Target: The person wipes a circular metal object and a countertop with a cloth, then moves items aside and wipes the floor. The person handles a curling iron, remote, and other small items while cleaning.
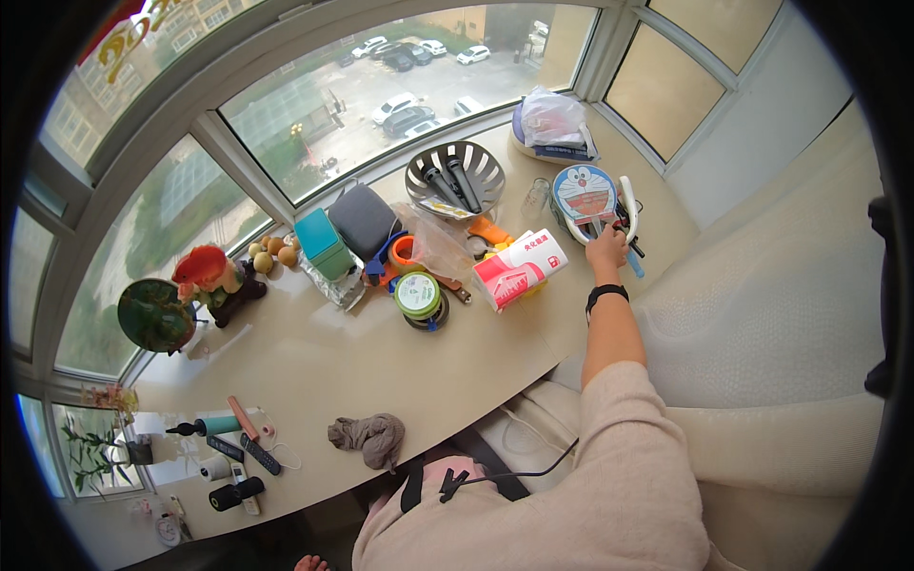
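My right hand [606, 247] reaches out to the far right of the table, with a dark band on its wrist. Its fingers are closed round a slim tool whose light-blue handle end [635, 265] sticks out beside the hand; its kind is unclear. Just beyond the fingers, a round blue-and-white cartoon-face panel [585, 193] lies over a white-rimmed container [625, 205]. Dark, thin items poke out on that container's right side. Near it stands a clear glass [536, 195]. My left hand does not plainly show.
A red-and-white box [521, 270], green-lidded tub [417, 296], orange tape roll [407, 251] and teal box [324, 244] crowd the middle. Behind them, a grey slotted basket [490, 171] holds two microphones. A grey-brown cloth [369, 438] lies near the front edge, remote controls [260, 455] farther left.
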Demonstrator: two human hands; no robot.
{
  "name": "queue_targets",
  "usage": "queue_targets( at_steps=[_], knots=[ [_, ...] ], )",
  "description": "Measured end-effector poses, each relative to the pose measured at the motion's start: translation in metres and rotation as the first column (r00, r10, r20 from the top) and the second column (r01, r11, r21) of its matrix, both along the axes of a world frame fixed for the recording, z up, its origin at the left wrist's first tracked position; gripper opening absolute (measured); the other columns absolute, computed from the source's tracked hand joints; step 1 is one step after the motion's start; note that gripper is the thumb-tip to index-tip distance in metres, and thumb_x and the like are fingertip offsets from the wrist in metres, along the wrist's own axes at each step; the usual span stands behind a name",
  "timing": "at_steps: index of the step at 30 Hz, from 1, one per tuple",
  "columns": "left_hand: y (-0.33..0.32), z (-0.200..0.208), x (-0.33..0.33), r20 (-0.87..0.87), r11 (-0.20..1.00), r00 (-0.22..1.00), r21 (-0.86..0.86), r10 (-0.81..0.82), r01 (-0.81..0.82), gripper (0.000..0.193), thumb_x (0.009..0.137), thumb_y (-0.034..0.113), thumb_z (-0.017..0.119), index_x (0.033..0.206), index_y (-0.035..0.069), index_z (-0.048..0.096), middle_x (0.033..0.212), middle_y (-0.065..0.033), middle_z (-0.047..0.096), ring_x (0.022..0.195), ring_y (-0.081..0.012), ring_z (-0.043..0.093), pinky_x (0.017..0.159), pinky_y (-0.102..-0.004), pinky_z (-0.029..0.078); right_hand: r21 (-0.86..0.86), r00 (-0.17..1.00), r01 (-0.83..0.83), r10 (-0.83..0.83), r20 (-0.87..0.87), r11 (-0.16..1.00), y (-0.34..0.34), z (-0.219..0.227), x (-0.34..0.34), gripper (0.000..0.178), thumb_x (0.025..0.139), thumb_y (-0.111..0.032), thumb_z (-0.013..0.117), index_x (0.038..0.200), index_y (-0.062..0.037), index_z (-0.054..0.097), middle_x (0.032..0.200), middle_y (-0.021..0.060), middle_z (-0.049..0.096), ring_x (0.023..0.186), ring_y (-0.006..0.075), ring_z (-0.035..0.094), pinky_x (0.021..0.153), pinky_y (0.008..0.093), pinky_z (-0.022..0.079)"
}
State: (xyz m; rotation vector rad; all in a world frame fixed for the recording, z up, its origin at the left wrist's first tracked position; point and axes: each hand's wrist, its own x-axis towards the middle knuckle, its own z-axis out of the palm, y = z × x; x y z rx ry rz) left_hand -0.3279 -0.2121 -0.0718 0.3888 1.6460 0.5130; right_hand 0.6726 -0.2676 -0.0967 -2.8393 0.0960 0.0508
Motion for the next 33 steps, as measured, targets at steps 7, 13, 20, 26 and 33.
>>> queue_targets(
  at_steps=[7,13,20,26,33],
  knots=[
    [0.049,0.017,0.050,-0.131,0.937,0.951,0.176,-0.280,0.300,0.019,0.099,0.015,0.056,0.116,0.006,0.061,0.107,-0.0065,0.068,0.088,-0.0147,0.066,0.074,-0.0287,0.054,0.041,0.809,-0.455,0.394,0.437,0.889,0.023,0.011,-0.007,0.038,0.084,-0.024,0.069,0.118,-0.0079,0.067,0.110,0.0184,0.069,0.109,0.0323,0.062,0.096,0.0413,0.046],
    [0.094,0.008,0.054,-0.101,0.869,0.900,0.236,-0.423,0.435,0.022,0.096,0.019,0.062,0.114,0.005,0.063,0.101,-0.0014,0.067,0.087,-0.0103,0.063,0.074,-0.0243,0.050,0.989,0.931,-0.097,0.363,0.052,0.109,0.065,0.099,-0.112,0.027,0.101,-0.017,0.056,0.125,-0.0050,0.056,0.118,0.0066,0.064,0.108,0.0168,0.061,0.092,0.0338,0.050],
    [0.147,-0.045,0.031,-0.217,0.884,0.971,0.426,-0.105,0.191,0.030,0.087,0.012,0.069,0.113,0.001,0.059,0.093,-0.0007,0.062,0.079,-0.0096,0.059,0.067,-0.0244,0.047,0.993,0.594,-0.001,0.799,-0.094,0.118,0.080,0.099,-0.362,0.028,0.101,-0.017,0.055,0.127,-0.0051,0.056,0.112,0.0074,0.066,0.099,0.0164,0.064,0.084,0.0320,0.054],
    [0.185,-0.079,0.031,-0.090,0.845,0.941,0.418,-0.327,0.334,0.042,0.083,0.007,0.070,0.121,-0.002,0.053,0.106,-0.0055,0.058,0.085,-0.0105,0.057,0.066,-0.0249,0.047,0.857,0.502,-0.095,0.768,-0.398,0.506,0.034,0.066,-0.444,0.035,0.100,-0.023,0.057,0.130,-0.0045,0.054,0.115,0.0073,0.065,0.096,0.0143,0.064,0.080,0.0294,0.053],
    [0.272,-0.105,0.078,-0.606,0.714,0.729,0.354,-0.317,0.604,0.074,0.076,0.022,0.076,0.136,-0.006,0.042,0.135,-0.0266,0.042,0.119,-0.0419,0.049,0.102,-0.0415,0.043,0.699,0.674,-0.129,0.579,-0.459,0.703,-0.036,0.057,-0.489,0.037,0.096,-0.021,0.061,0.130,-0.0048,0.057,0.107,0.0024,0.064,0.089,0.0094,0.061,0.072,0.0244,0.049]
  ],
)
